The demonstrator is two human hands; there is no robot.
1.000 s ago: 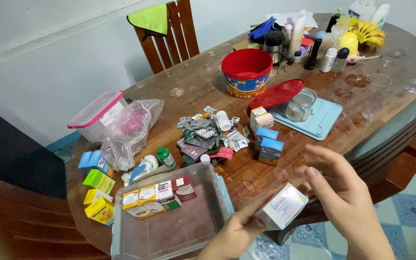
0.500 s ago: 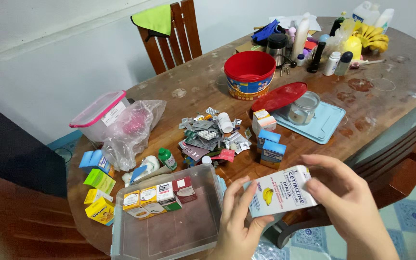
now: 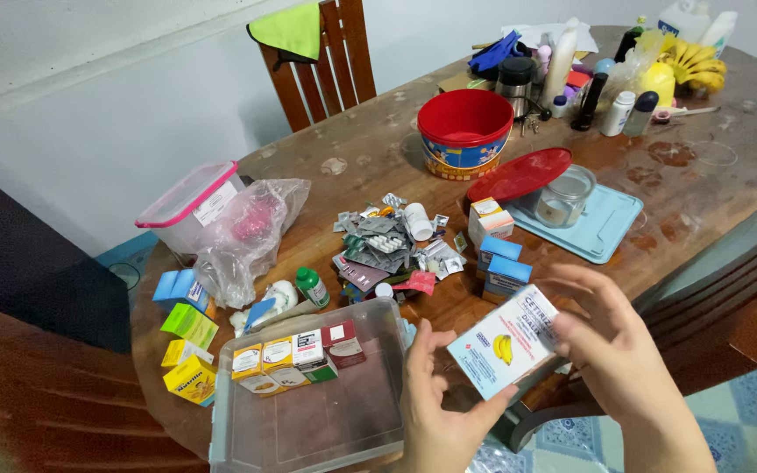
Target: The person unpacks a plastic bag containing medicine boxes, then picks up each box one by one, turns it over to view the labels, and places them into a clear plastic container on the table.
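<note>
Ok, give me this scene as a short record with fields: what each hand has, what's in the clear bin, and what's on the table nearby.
left hand: holds the near end of a white box
right hand: holds the far end of the same box
white box: flat carton with a banana picture, held above the table edge
clear bin: open, a row of small cartons along its far wall
wooden table: pile of blister packs, red tub, blue boxes

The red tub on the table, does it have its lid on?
No, the red tub stands open, and the red lid lies beside it, resting partly on the light blue tray.
</note>
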